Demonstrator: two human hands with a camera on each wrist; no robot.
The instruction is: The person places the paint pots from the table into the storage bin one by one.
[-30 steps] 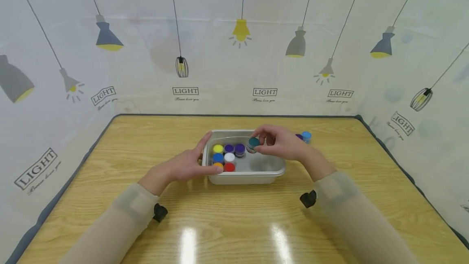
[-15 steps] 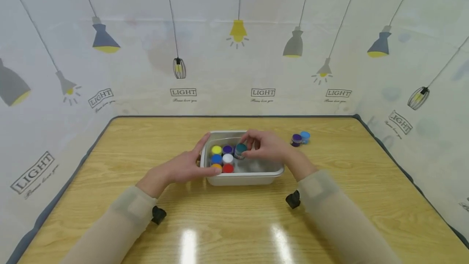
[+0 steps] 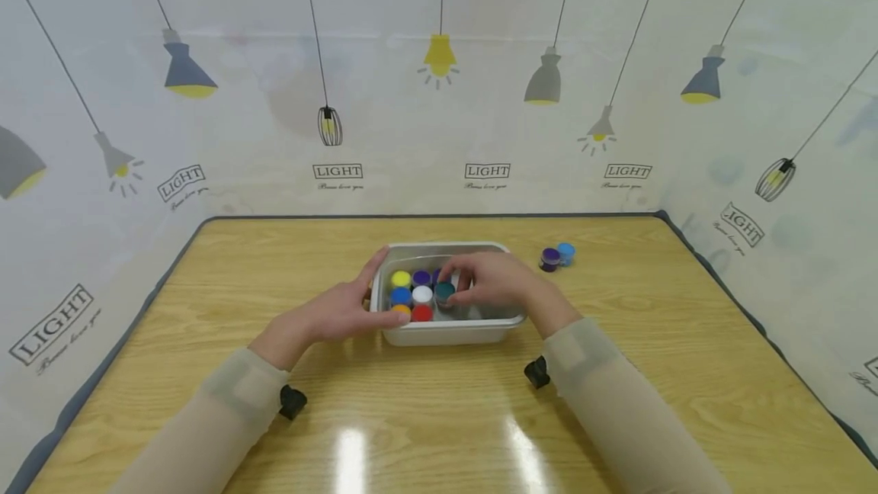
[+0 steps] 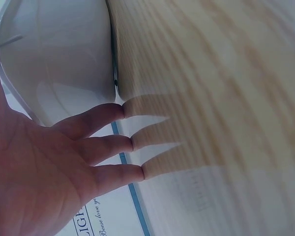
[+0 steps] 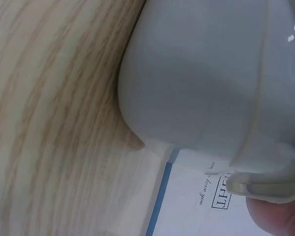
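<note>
In the head view, a white plastic tub [image 3: 446, 335] stands mid-table. My right hand [image 3: 497, 278] reaches over it and pinches a small paint jar with a teal lid [image 3: 445, 294] between thumb and fingers. That jar is beside the white-lidded jar [image 3: 421, 295]. Left of it sit jars with yellow [image 3: 401, 279], purple, blue [image 3: 401, 296], orange and red lids [image 3: 421, 313]; another purple lid is partly hidden by my fingers. My left hand [image 3: 343, 309] spreads along the tub's left end, thumb over the near rim. Its other fingers extend straight down to the table in the left wrist view.
Behind and right of the tub, a purple-lidded jar [image 3: 549, 259] and a light blue one [image 3: 565, 254] stand together on the wooden table [image 3: 439, 410]. A printed lamp-pattern backdrop [image 3: 411, 120] encloses the table's back and sides. The tub's wall [image 5: 196, 73] fills much of the right wrist view.
My right hand has carried the teal-lidded jar leftward and nearer, from over the tub's middle down beside the white-lidded jar. The left hand stays on the tub's left end.
</note>
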